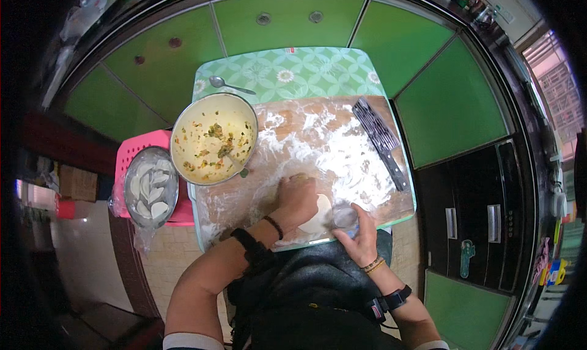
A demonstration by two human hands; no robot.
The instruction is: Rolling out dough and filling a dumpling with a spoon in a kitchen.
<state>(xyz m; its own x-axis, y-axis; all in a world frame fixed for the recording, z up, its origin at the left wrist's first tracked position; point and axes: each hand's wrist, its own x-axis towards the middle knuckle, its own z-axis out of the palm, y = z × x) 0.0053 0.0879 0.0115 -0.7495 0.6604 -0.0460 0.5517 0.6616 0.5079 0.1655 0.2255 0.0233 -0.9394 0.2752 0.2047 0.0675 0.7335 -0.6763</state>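
My left hand [298,198] is on the floured wooden board [270,166], at the left edge of a flat sheet of pale dough [316,218]. Its fingers are curled downward, and whatever is beneath them is hidden. Just right of the dough, my right hand [362,237] has its thumb and fingers around a small clear round cup [345,216] at the board's near edge. White flour [357,175] lies thickly across the board's right half.
A cream enamel bowl [208,116] with bits of chopped filling stands at left. Beside it, a metal dish [153,219] of folded dumplings sits on a pink plastic stool [133,146]. A cleaver [378,137] lies at right, a metal spoon [231,87] on the patterned table [312,72].
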